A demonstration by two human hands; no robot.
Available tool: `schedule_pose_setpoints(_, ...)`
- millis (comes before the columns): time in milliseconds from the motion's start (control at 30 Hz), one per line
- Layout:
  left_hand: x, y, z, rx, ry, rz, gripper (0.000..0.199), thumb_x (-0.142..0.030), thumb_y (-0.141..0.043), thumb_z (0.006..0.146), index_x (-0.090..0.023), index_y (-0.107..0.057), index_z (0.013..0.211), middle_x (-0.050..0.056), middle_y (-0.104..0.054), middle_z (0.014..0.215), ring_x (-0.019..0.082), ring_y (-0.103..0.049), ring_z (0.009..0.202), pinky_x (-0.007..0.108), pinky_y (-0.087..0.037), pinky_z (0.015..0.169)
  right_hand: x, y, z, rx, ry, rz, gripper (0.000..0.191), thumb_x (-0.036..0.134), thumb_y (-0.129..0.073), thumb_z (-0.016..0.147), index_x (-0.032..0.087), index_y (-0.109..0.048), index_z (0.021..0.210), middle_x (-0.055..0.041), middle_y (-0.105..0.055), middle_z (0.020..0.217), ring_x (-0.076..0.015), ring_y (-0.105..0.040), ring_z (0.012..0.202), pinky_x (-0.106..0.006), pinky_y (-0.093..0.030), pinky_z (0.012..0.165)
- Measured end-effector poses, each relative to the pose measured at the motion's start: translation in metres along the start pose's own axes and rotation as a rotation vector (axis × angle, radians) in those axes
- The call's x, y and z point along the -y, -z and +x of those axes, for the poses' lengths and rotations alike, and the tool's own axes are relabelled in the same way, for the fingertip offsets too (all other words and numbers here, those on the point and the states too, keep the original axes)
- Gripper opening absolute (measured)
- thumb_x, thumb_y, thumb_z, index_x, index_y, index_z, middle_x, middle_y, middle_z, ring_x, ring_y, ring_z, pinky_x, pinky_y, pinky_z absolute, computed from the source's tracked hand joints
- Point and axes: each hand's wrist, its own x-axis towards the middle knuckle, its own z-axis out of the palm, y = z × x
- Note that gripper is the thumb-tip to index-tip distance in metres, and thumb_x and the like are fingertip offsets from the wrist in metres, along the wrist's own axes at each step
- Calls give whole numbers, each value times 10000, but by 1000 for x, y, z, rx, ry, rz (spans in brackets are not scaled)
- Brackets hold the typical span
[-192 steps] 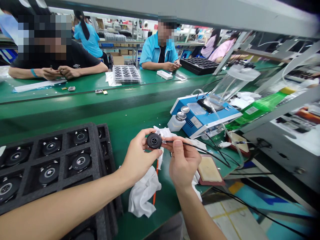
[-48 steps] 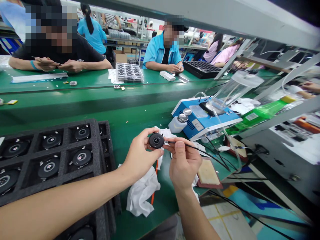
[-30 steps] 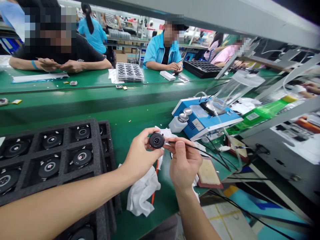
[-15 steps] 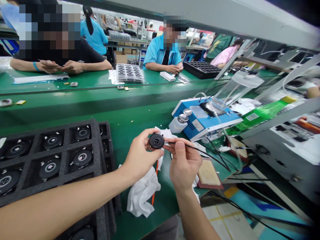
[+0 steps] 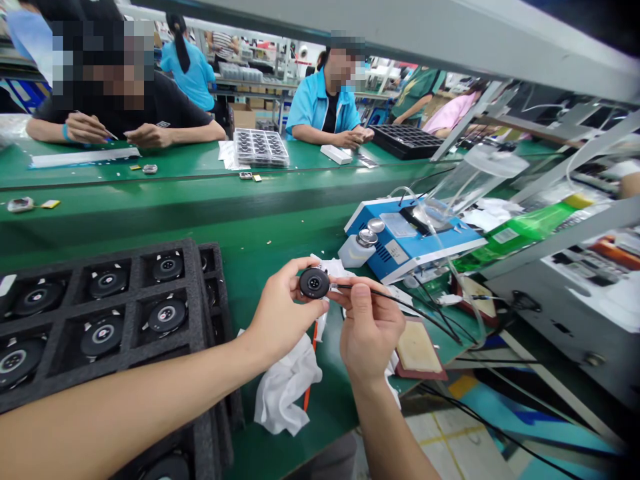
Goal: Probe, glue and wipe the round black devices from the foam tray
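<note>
My left hand (image 5: 283, 310) pinches a round black part (image 5: 315, 283) by its edges, its face with small central dots turned toward me. Just right of it, my right hand (image 5: 370, 323) has thumb and fingers closed on a thin black cable (image 5: 400, 299), whose tip points at the part's right edge. Whether the tip touches the part cannot be told. Below my hands a crumpled white cloth (image 5: 287, 393) lies on the green table (image 5: 250, 267), beside an orange stick (image 5: 307, 399). A dark foam tray (image 5: 129, 313) at the left holds several similar round parts.
A blue machine (image 5: 400, 233) stands at the right behind a white dispenser bottle (image 5: 356, 250). Nearer are a tan sponge pad (image 5: 419, 347) and loose cables. A green bottle (image 5: 525, 230) lies farther right. Across the table, two people sit near a clear tray (image 5: 260, 148).
My hands and the round part have barely moved. Across the table, the person at the left has shifted their hands apart, and the person in blue has moved their hands slightly right.
</note>
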Motion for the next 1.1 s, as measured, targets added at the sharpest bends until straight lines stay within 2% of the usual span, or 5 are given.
schedule_pose_setpoints(533, 1, 0, -1, 6, -7, -2, 546, -29, -704, 669, -159, -607, 1190, 44, -715, 995, 178, -679, 916, 281, -501, 809, 0, 1, 0, 8, -4, 33, 163, 343, -699, 936, 187, -742, 918, -36, -785, 905, -181, -763, 795, -314, -638, 697)
schedule_pose_setpoints(1100, 0, -1, 0, -4, -9, -23, 519, -23, -709, 655, -170, -616, 1144, 28, -713, 956, 170, -670, 869, 283, -498, 788, 1, 0, 0, 2, -9, -6, 191, 368, -689, 933, 180, -724, 925, -52, -780, 906, -200, -765, 810, -360, -658, 730)
